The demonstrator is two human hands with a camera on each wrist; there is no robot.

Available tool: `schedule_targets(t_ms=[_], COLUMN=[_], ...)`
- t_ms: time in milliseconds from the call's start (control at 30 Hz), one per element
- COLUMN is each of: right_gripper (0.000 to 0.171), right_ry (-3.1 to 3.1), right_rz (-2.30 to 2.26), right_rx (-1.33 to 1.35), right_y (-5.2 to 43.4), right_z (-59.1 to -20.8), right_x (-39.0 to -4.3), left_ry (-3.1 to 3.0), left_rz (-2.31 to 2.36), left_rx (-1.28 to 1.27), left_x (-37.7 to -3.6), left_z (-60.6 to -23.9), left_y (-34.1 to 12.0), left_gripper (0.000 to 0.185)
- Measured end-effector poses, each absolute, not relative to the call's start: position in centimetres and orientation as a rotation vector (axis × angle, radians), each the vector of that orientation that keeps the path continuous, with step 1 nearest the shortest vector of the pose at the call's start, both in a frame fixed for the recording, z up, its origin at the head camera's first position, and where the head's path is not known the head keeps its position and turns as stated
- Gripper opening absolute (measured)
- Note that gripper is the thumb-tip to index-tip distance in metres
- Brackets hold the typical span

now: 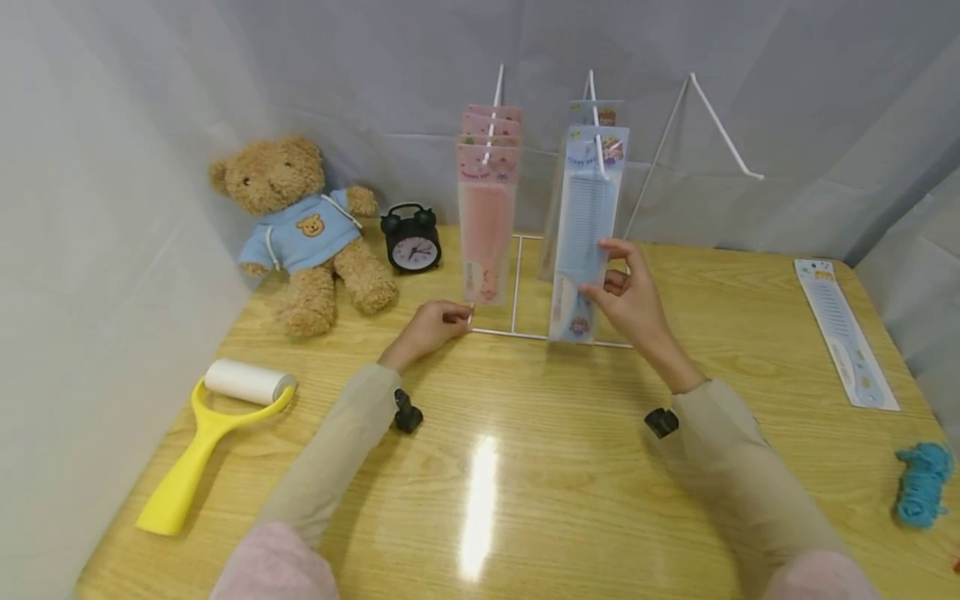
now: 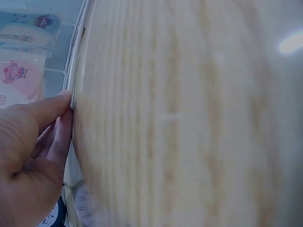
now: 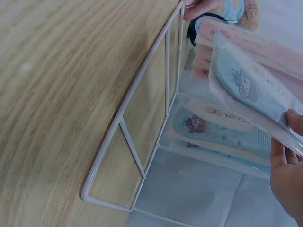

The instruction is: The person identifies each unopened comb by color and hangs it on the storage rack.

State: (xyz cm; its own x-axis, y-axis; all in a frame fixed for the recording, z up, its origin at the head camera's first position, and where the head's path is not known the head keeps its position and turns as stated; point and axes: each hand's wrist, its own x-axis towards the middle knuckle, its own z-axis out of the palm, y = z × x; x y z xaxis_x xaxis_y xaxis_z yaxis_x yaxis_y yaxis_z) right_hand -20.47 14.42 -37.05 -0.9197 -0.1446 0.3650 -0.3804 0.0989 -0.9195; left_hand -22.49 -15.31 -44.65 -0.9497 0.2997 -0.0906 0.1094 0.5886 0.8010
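Note:
A white wire display rack (image 1: 517,287) stands at the back of the table. My left hand (image 1: 429,329) pinches the front left corner of its base, which also shows beside the left hand (image 2: 33,151) in the left wrist view. With thumb and fingers, my right hand (image 1: 633,296) grips the edge of a packaged blue comb (image 1: 588,217), upright at the middle hook, whose tip shows at the pack's top. Behind it hang further blue packs, clearer in the right wrist view (image 3: 218,127). Several packaged pink combs (image 1: 486,225) hang from the left hook.
The rack's right hook (image 1: 720,125) carries no pack. At the right lies another packaged comb (image 1: 846,333), with a teal yarn bundle (image 1: 924,483) nearer the front. A teddy bear (image 1: 292,217), a black alarm clock (image 1: 412,242) and a yellow-handled roller (image 1: 183,475) are at the left.

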Motion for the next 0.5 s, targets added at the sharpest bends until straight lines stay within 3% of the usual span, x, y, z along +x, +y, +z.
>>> schedule_targets(t_ms=[500], right_gripper=[0.058], right_ry=[-2.165], right_rz=[1.935], right_rx=[0.512], right_y=[14.4], right_z=[-37.3], right_x=[-22.6], left_ry=[2.562], left_rz=[1.389], left_rx=[0.414], left_x=[-22.7], left_z=[-45.0], left_y=[-15.9], left_gripper=[0.032])
